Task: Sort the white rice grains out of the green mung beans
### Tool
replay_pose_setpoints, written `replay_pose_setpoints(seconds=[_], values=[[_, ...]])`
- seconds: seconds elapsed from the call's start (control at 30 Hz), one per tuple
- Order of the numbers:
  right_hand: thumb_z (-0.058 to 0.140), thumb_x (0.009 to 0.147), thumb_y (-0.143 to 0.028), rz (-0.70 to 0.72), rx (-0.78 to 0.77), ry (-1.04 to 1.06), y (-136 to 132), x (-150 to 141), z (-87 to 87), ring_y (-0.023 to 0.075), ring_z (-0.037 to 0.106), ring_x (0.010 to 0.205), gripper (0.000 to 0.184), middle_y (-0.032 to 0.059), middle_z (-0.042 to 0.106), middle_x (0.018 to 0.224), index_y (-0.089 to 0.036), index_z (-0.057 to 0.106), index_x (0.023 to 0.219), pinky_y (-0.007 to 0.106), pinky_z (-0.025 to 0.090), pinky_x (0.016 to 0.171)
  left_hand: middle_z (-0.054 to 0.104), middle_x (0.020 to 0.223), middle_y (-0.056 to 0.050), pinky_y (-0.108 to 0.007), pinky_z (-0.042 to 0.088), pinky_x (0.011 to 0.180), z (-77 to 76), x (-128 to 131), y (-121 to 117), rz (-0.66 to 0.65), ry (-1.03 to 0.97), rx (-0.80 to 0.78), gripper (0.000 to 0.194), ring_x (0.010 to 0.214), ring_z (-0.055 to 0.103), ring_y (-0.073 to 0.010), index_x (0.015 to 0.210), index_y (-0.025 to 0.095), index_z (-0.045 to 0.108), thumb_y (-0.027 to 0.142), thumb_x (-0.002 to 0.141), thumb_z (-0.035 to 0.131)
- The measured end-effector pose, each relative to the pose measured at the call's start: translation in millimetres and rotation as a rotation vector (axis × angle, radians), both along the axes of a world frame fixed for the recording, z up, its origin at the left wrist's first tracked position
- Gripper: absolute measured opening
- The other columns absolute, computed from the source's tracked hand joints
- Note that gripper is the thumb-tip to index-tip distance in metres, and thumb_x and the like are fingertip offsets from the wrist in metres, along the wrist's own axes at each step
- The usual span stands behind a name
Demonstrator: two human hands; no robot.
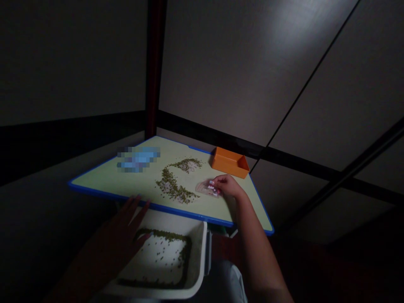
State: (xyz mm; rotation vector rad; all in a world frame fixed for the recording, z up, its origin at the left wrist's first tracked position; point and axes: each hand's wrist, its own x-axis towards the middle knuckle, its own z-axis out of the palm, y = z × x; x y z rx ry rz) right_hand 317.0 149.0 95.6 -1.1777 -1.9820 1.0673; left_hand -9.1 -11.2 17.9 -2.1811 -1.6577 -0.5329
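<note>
"Head view: pinching what with the right hand (224,185)?"
"Gripping a clear packet (205,188) on the table (217,209), probably by one end for control. Spreading the left hand (124,225) wide over the white tub (198,246), perhaps for support."
"Inside the containers?"
"Seeing green grains (166,234) around the tub's floor; can't tell for the orange box (225,166)."

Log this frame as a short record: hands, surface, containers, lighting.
Right hand: pinches a see-through item with red and white on it, kind unclear; hand over the tabletop
Left hand: fingers spread, empty as far as visible, at the table's near edge
Surface: pale table, blue rim
Loose material: green grains, pale patches among them
Containers: orange box, far right; white bin below, green grains inside
Obscured: pixelated bluish patch
Lighting: dim
</note>
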Motion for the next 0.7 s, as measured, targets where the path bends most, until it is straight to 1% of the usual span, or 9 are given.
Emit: replay_pose_setpoints(seconds=[0.1,0.17,0.27,0.43,0.57,0.7], values=[[0.063,0.068,-0.057,-0.007,0.039,-0.025,0.9,2.0,-2.2,0.0067,0.040,0.042,0.046,-0.0029,0.051,0.045,-0.011,0.064,0.065,0.020,0.029,0.043,0.043,0.142,-0.013,-0.043,0.042,0.099,1.7,1.3,-0.8,-0.002,-0.010,-0.009,0.063,0.133,0.036,-0.0277,0.135,0.019,0.037,0.053,0.082,0.034],[0.062,0.069,-0.059,-0.001,0.040,-0.029,1.3,2.5,-4.2,0.0067,0.039,0.042,0.048,-0.0027,0.050,0.045,-0.011,0.065,0.066,0.020,0.028,0.043,0.043,0.142,-0.012,-0.042,0.044,0.097,1.8,2.0,-0.5,0.006,-0.015,-0.003,0.062,0.133,0.037,-0.0273,0.135,0.020,0.037,0.052,0.082,0.034],[0.062,0.068,-0.061,-0.020,0.011,-0.024,1.0,3.0,-5.9,0.0064,0.037,0.042,0.052,-0.0027,0.050,0.045,-0.010,0.067,0.069,0.020,0.026,0.042,0.044,0.142,-0.012,-0.042,0.045,0.095,-2.1,1.8,1.7,0.006,-0.008,0.046,0.062,0.133,0.037,-0.0274,0.136,0.020,0.036,0.051,0.082,0.037],[0.065,0.062,-0.064,-0.067,-0.038,0.003,-1.4,3.1,-2.1,0.0053,0.032,0.041,0.057,-0.0037,0.047,0.045,-0.008,0.071,0.075,0.021,0.024,0.041,0.041,0.143,-0.016,-0.042,0.047,0.090,-8.3,1.3,3.8,-0.024,0.019,0.143,0.066,0.130,0.040,-0.0308,0.137,0.019,0.035,0.051,0.079,0.043],[0.068,0.058,-0.064,-0.120,-0.042,0.035,-4.7,3.1,1.9,0.0050,0.032,0.042,0.057,-0.0025,0.049,0.046,-0.008,0.071,0.072,0.020,0.024,0.042,0.044,0.141,-0.017,-0.044,0.047,0.088,-3.2,4.3,1.0,-0.041,0.021,0.142,0.067,0.129,0.042,-0.0324,0.135,0.018,0.037,0.052,0.078,0.043],[0.070,0.060,-0.060,-0.150,-0.058,0.005,-5.1,5.7,-0.1,0.0056,0.033,0.042,0.053,-0.0010,0.052,0.047,-0.009,0.072,0.072,0.021,0.024,0.042,0.043,0.141,-0.015,-0.045,0.045,0.087,0.3,5.4,-0.8,-0.026,0.011,0.142,0.062,0.129,0.042,-0.0311,0.134,0.019,0.040,0.048,0.078,0.042]])
